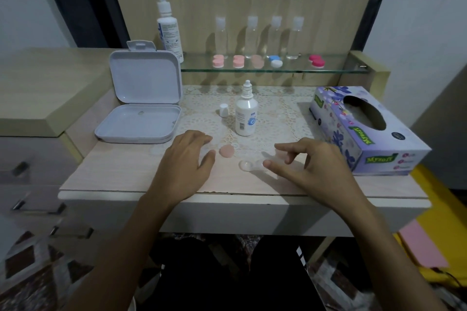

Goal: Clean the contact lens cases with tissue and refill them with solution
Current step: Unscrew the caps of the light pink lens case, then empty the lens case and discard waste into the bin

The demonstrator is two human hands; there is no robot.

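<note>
Hovering empty and loosely spread, the left hand (pixel 188 156) and right hand (pixel 307 164) are flanking an uncapped clear lens case (pixel 250 164), its pink cap (pixel 226 151) lying aside, with the opened solution bottle (pixel 246 115) standing ready and the tissue box (pixel 364 126) waiting, so cleaning or refilling is seemingly still pending.

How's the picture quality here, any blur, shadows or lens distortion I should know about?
Head view: dim indoor light, soft overall; the clear bottles on the glass shelf look blurred and throw shadows on the wood panel; the left hand and right hand are slightly smeared; wide-angle bending shows at the tissue box and the frame edges.
</note>
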